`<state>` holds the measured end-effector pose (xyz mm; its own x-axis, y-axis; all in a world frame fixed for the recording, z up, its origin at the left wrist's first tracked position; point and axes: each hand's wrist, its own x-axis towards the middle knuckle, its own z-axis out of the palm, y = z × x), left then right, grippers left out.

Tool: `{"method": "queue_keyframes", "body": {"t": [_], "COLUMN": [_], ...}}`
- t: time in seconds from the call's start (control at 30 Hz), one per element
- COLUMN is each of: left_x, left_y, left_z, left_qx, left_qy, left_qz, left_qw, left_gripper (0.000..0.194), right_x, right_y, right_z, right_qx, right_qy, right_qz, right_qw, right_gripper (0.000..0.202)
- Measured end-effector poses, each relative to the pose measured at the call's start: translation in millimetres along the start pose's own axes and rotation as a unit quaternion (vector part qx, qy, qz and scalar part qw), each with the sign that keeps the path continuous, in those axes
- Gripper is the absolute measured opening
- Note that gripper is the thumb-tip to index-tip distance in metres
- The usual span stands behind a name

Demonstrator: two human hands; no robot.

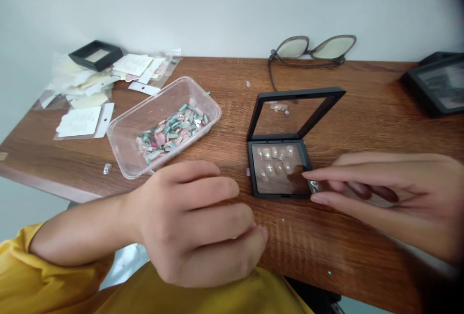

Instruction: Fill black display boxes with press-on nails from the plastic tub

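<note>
A black hinged case (253, 174) lies open on the wooden table, its clear-windowed lid tilted up. Inside its base sit several small press-on nails (268, 168) in two rows, some with cross designs. Between the thumb and index finger of my right hand (391, 188) is a dark glossy nail (314, 186), held at the case's right edge. My left hand (203, 224) is curled closed, left of the case and near the table's front; what its fingers hold, if anything, is hidden. Behind it stands a clear plastic box (125, 152) with many coloured nails inside.
Glasses (311, 53) rest by the wall. Paper cards and plastic sleeves (81, 121) are piled at the left with a black frame (96, 55) on top. Another black case (438, 84) lies at the far right. A loose nail (107, 168) is left of the box.
</note>
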<state>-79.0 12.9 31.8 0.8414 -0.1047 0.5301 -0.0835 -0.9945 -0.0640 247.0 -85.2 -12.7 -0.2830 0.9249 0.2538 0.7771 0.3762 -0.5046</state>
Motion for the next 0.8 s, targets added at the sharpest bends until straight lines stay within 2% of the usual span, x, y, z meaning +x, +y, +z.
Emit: {"method": "queue_keyframes", "body": {"t": [0.07, 0.17, 0.4, 0.67, 0.8], "left_x": [-1.2, -3.1, -1.4, -1.6, -5.0], "left_y": [0.7, 2.7, 5.1, 6.5, 8.2], "left_z": [-0.5, -1.0, -0.9, 2.8, 6.0], "left_qx": [-0.003, -0.010, -0.026, -0.022, -0.020], "left_qy": [-0.014, -0.015, -0.030, -0.022, -0.042], "left_qz": [-0.002, -0.011, -0.020, -0.031, -0.050], "left_qw": [1.000, 1.000, 0.999, 0.999, 0.998], "left_gripper": [0.013, 0.016, 0.017, 0.019, 0.021], "right_x": [7.4, 14.3, 18.7, 13.0, -2.2], "right_y": [2.0, 2.4, -1.0, 8.3, 14.0], "right_z": [-2.7, -3.7, 4.9, 8.0, 1.9], "right_qx": [0.040, 0.052, 0.055, 0.113, 0.114], "right_qy": [-0.052, -0.063, -0.013, -0.049, 0.017], "right_qz": [-0.031, -0.020, 0.033, 0.122, 0.167], "right_qw": [0.997, 0.996, 0.998, 0.985, 0.979], "right_gripper": [0.020, 0.023, 0.036, 0.046, 0.044]}}
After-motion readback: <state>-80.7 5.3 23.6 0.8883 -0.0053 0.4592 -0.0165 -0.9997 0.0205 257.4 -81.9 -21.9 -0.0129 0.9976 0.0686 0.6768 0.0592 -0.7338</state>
